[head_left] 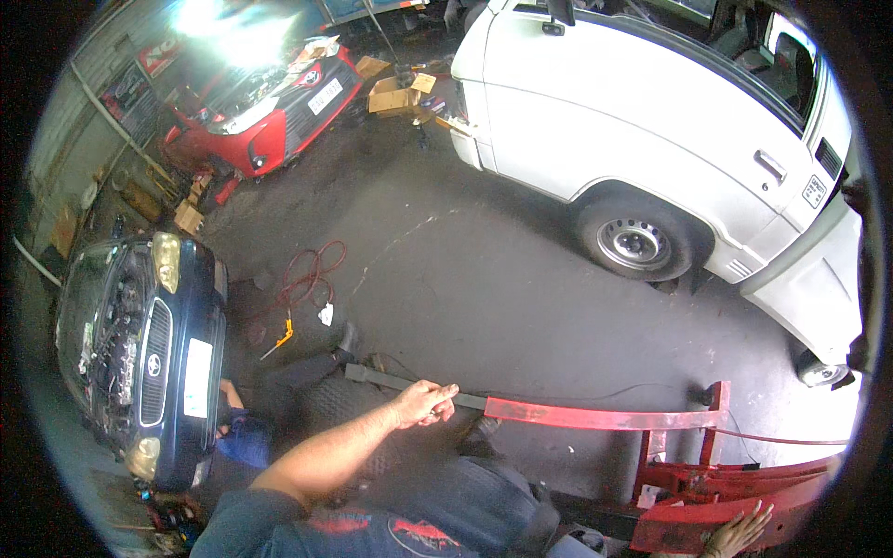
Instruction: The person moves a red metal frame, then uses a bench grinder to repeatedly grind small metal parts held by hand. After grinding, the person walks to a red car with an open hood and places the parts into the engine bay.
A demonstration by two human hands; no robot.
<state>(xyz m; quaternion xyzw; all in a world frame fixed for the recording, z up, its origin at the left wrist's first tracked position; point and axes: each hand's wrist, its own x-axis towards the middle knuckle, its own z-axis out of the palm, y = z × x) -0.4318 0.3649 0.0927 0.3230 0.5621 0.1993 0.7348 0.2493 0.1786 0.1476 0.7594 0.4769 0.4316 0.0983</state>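
Observation:
My left hand (426,405) is raised in front of me, its fingers curled in and one digit pointing right. What it holds, if anything, is hidden. Behind it, in line with the hand, runs the grey end bar (377,376) of a long red steel beam (595,415); I cannot tell whether the hand touches it. The beam joins a red steel frame (712,442), which looks like a shop crane. At the lower right my right hand (739,533) lies with fingers spread on a red metal panel (679,524) of that frame.
A person in a blue shirt (244,437) is low by the front of a dark blue car (181,363), legs stretched across the floor. A red hose (312,274) and a yellow tool (279,337) lie nearby. A white van (633,121), red car (279,130) and cardboard boxes (395,96) stand beyond.

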